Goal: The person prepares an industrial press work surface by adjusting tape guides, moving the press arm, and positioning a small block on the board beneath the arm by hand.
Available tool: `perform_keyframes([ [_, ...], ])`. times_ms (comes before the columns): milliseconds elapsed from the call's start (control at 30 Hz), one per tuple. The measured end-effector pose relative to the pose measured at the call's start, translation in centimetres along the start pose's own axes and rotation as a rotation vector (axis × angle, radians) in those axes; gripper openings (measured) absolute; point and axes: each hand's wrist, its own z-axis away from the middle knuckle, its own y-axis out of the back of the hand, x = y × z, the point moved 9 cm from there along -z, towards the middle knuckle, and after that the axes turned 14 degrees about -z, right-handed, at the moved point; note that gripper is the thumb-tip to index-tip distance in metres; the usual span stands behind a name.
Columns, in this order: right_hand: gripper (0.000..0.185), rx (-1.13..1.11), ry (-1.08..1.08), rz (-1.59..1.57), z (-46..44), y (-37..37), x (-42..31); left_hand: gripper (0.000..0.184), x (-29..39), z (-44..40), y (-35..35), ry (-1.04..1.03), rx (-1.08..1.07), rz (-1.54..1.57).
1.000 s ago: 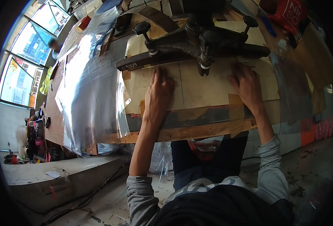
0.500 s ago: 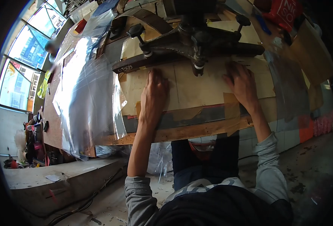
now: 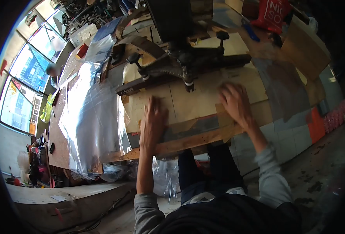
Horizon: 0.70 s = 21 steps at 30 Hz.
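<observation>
A dark metal clamp head (image 3: 182,62) with black knobs and a long bar (image 3: 141,84) spans a pale yellowish board (image 3: 192,102) on the workbench. Below the bar's left part, my left hand (image 3: 153,121) rests on the board's near left area, blurred, its fingers pointing away from me. My right hand (image 3: 236,103) is over the board's right part, fingers bent and somewhat apart, with nothing seen in it. Brown tape (image 3: 224,117) runs over the board's near edge beside my right hand. A thin dark line crosses the board between the hands.
Clear plastic sheets (image 3: 88,117) cover the bench's left side. At the back right are a red bag (image 3: 272,15), a blue tool (image 3: 251,33) and a brown cardboard piece (image 3: 305,48). A person (image 3: 52,74) is beyond the bench at the far left, near windows.
The view has shifted and tilted, so the bench looks turned. Both hands have drawn back slightly from the bar toward the near edge, and my left hand has blurred.
</observation>
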Motion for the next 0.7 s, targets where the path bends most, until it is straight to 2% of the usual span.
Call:
perform_keyframes([
  [33, 0.026, -0.005, -0.023, -0.067, 1.2, 0.7, -1.2, 0.042, 0.6, 1.3, 2.4, 0.141, -0.081, 0.069],
  [67, 0.026, -0.013, -0.042, -0.135, 2.7, 1.4, -2.7, 0.050, 1.6, 2.7, 3.6, 0.096, -0.035, 0.022],
  [133, 0.031, 0.030, -0.042, -0.134, 5.9, 2.1, -4.9, 0.043, 2.9, 5.8, 5.0, 0.178, -0.031, 0.111],
  [267, 0.044, 0.196, -0.014, 0.005, 9.2, 2.0, -6.6, 0.030, 4.8, 9.7, 5.1, 0.348, 0.128, 0.071],
  [367, 0.050, 0.372, 0.084, 0.078, 9.9, 1.2, -6.2, 0.038, 5.0, 10.6, 4.6, 0.409, 0.349, -0.048],
  [433, 0.054, 0.491, 0.157, 0.129, 10.4, 1.0, -6.2, 0.045, 5.4, 11.7, 3.5, 0.376, 0.484, -0.108],
  [500, 0.054, 0.504, 0.154, 0.140, 10.5, 0.8, -6.1, 0.049, 5.7, 12.2, 3.4, 0.350, 0.606, -0.175],
  [700, 0.053, 0.522, 0.150, 0.163, 10.5, 0.8, -6.2, 0.049, 6.0, 12.8, 2.9, 0.354, 0.655, -0.177],
])
